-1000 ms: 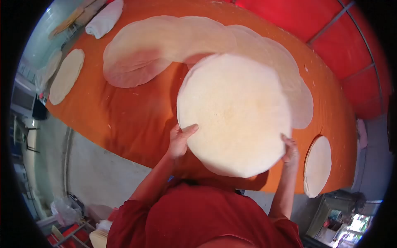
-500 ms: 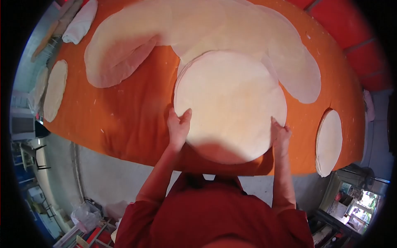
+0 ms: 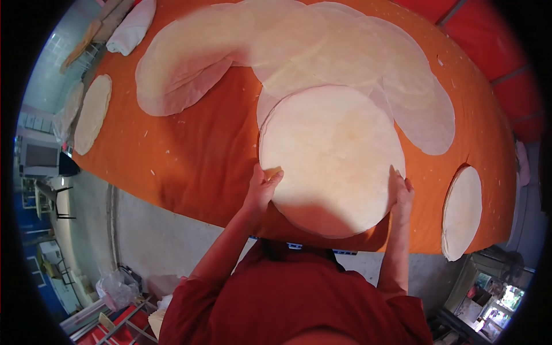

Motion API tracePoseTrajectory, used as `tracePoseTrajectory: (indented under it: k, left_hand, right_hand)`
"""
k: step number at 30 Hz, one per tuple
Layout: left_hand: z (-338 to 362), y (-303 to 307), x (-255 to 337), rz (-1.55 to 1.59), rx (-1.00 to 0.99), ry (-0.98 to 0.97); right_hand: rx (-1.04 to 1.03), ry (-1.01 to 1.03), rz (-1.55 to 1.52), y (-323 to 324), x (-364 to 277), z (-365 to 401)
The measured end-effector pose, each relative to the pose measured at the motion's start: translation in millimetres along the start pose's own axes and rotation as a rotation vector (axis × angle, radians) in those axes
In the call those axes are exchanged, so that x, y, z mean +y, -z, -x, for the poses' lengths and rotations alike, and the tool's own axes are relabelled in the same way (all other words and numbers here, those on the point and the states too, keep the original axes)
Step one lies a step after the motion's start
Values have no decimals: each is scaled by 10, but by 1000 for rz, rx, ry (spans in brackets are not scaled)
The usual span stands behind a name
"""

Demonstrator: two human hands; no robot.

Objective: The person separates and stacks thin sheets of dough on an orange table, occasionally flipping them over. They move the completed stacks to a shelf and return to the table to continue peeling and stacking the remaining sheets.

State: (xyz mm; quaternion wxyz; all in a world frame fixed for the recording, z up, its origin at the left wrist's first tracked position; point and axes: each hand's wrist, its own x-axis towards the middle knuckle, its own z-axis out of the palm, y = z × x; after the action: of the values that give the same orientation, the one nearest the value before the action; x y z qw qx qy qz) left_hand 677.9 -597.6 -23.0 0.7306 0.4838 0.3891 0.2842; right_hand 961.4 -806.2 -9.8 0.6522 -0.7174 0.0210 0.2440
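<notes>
The left grip (image 3: 263, 188) holds the left side of a big round stack (image 3: 333, 155), with the thumb on top. The right grip (image 3: 402, 196) holds the same stack by its right side, thumb and fingers at the edge. The stack is made of thin, pale, flat rounds. It is close to the near side of the desk (image 3: 195, 155), right in front of the person's red shirt (image 3: 310, 293). A dark shadow falls on its near part. It is hard to tell if the stack lies flat or is lifted a bit.

Just past it, many thin sheets (image 3: 305, 40) lie in a big curve, one partly over the next. The back of the stack covers a bit of them. To the right, near the desk's edge, is a pale pile (image 3: 462, 213). Far over on the left side is a pale round (image 3: 94, 115), and beyond that a white roll (image 3: 132, 29). Below the desk is a gray floor (image 3: 161, 230). A clear plastic bag (image 3: 118, 287) sits low on the left, and a dark chair (image 3: 54, 198) is farther off.
</notes>
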Motion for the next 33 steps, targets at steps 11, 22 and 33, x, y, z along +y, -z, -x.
tracePoseTrajectory:
  k: [11, 22, 33]
  left_hand:
    - [148, -52, 343, 541, -348, 460]
    - [61, -153, 218, -156, -181, -165]
    - [-613, -266, 907, -267, -297, -171]
  right_hand:
    - [-247, -192, -553, 465, -62, 158]
    - [-258, -66, -356, 489, 76, 345]
    - [-24, 61, -352, 104, -123, 801]
